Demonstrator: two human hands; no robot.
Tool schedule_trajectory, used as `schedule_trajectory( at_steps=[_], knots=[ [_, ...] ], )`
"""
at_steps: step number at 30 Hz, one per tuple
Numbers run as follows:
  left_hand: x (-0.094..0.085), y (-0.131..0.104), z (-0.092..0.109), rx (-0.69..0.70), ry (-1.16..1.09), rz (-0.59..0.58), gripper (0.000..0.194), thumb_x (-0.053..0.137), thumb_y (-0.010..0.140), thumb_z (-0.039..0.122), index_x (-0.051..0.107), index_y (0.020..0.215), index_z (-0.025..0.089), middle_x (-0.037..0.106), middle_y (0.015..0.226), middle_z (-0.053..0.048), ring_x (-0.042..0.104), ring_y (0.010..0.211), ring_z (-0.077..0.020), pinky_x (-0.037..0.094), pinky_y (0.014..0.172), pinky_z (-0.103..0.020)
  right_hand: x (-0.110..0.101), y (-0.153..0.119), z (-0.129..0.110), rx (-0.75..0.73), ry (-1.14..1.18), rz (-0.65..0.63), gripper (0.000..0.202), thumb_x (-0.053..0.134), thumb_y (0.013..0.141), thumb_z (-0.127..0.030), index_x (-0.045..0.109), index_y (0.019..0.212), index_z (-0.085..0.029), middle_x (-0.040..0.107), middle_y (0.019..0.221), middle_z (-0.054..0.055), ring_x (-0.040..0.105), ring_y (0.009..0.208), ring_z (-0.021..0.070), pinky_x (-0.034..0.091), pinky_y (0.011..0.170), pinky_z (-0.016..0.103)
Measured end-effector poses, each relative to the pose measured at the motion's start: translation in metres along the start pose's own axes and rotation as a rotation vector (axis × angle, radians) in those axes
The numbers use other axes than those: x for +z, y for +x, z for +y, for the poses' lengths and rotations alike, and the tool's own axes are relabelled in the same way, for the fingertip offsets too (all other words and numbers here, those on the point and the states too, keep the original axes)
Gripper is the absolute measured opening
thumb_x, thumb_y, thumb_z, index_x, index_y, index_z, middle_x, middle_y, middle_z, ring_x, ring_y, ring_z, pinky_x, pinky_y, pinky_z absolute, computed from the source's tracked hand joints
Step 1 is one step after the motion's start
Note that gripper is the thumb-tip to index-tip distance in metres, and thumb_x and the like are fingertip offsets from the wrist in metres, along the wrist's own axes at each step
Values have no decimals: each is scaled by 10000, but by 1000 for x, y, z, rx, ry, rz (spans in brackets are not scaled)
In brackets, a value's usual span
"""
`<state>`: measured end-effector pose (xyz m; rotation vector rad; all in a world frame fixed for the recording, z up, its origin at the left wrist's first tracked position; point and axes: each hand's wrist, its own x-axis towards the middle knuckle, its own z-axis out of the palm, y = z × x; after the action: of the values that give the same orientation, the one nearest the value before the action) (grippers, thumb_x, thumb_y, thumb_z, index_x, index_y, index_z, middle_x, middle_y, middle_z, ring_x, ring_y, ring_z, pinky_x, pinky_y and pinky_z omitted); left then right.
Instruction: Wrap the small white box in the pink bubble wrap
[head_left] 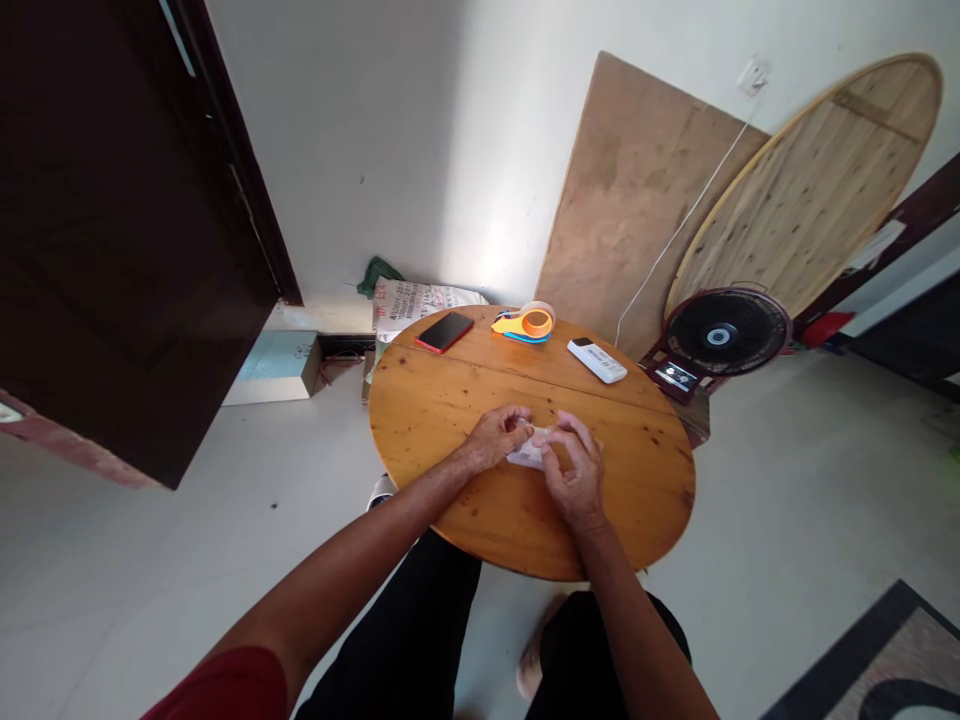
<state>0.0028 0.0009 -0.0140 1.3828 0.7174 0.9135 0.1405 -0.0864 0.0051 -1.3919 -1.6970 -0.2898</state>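
Left hand (499,437) and right hand (579,475) curl at small pale item (526,457), contents unclear | grip: cannot tell if grasping | orange dispenser (511,325) holds tape roll (552,314)

On your left upper arm you wear a deep red sleeve (225,685), plain where it shows, its cloth ending in a smooth, rounded edge above the elbow. Below that hem your left forearm (360,540) is bare, slim and long, narrowing toward the wrist; your right forearm (630,590) is bare too, with a similar taper. Your left hand (499,437) and right hand (577,470) are both uncovered, with slender fingers. Your legs are dressed in black trousers (397,640), dark enough that folds and seams are hard to make out. One foot (531,668) shows beside the right leg, apparently bare, its outline blurred.
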Motion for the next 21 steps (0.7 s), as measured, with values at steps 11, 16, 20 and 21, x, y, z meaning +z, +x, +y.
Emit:
schedule_trajectory(
  at_steps=[11, 16, 20, 21],
  knots=[
    [-2, -3, 5, 71, 130, 60, 465, 719, 676, 330, 604, 1083, 137, 565, 830, -14, 500, 687, -106, 411, 609, -216, 8, -4, 13, 270, 211, -82, 362, 583, 827, -346, 560, 1162, -210, 663, 1110, 111, 618, 1019, 262, 484, 914, 452],
    [-2, -4, 6, 101, 225, 47, 452, 695, 703, 312, 605, 1106, 131, 556, 796, -7, 488, 678, -110, 404, 606, -222, 4, -3, 9, 298, 223, -90, 333, 568, 839, -340, 569, 1143, -205, 657, 1106, 109, 612, 1021, 257, 484, 907, 443],
    [-1, -4, 6, 90, 212, 46, 475, 699, 691, 322, 599, 1115, 132, 555, 812, -5, 486, 684, -107, 400, 610, -220, 1, -1, 6, 282, 220, -60, 285, 539, 855, -328, 586, 1105, -199, 652, 1097, 109, 601, 1035, 254, 469, 920, 442],
    [0, -4, 6, 85, 207, 45, 478, 703, 685, 322, 599, 1111, 133, 553, 815, -4, 482, 679, -104, 398, 609, -219, 1, -1, 6, 282, 222, -59, 284, 543, 851, -329, 588, 1100, -199, 653, 1097, 109, 601, 1036, 255, 468, 919, 441]
  ],
)
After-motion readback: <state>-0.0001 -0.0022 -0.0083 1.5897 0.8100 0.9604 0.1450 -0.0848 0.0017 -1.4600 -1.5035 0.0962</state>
